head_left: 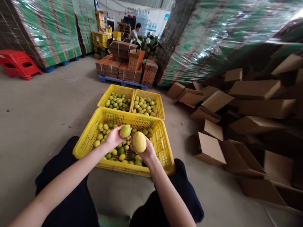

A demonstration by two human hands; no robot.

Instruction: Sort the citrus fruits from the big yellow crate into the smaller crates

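Observation:
My left hand (114, 138) is closed around a greenish-yellow lemon (125, 131). Close beside it, my right hand (148, 150) grips a larger, pale yellow lemon (139, 142). Both hands are above a big yellow plastic crate (163, 143) between my knees. Inside that crate lies a loose layer of green and yellow lemons (99, 136), partly hidden by my hands and forearms. Two more yellow crates, one at the far left (101, 100) and one at the far right (161, 105), touch its back side and also hold green and yellow lemons.
Many open cardboard boxes (210, 148) are heaped on the right. A blue pallet (120, 82) with flattened cartons stands ahead. Plastic-wrapped stacks (52, 31) rise on both sides. A red stool (20, 63) is at left. Another person (133, 34) is in the background.

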